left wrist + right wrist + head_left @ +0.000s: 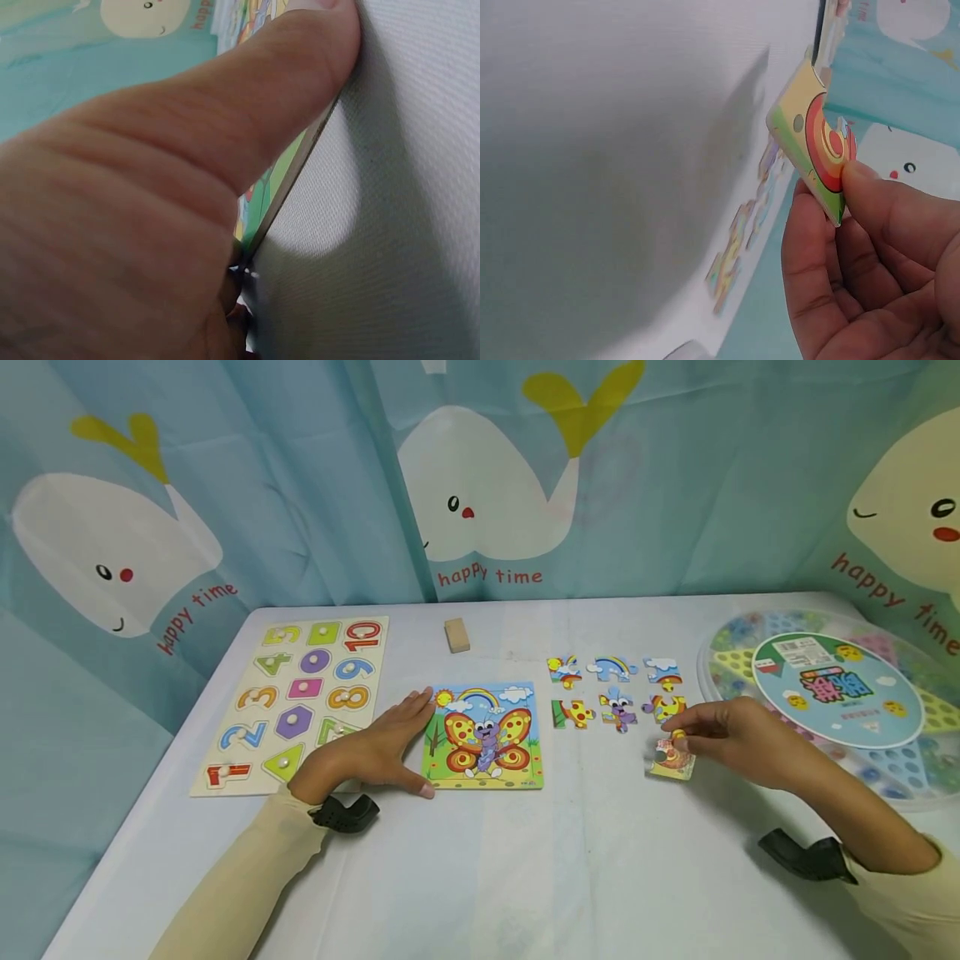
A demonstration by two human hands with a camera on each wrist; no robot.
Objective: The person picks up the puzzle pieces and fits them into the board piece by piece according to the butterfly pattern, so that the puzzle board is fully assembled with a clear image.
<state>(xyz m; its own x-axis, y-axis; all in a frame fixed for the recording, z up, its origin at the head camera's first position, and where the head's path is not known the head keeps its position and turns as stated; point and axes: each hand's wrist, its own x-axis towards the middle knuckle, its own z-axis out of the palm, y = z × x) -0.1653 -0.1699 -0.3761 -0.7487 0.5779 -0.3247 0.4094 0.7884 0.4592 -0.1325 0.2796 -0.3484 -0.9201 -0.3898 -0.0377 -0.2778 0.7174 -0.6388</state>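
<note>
A square puzzle board (487,735) with a printed butterfly picture lies in the middle of the table. My left hand (378,747) spreads its fingers along the board's left side, the thumb at the near left corner; in the left wrist view the thumb (225,105) lies over the board's edge. Between thumb and fingers, my right hand (738,743) pinches a jigsaw piece (671,760), tilted above the table. Seen from the right wrist, that piece (810,135) shows a red and yellow swirl with green edging. Several loose jigsaw pieces (617,710) lie in two rows between board and right hand.
On the left lies a number and shape peg board (251,697), partly behind my left forearm. A small wooden block (457,635) sits near the back. A big round clear case (836,689) of beads stands at the right. Behind hangs a blue curtain (322,485).
</note>
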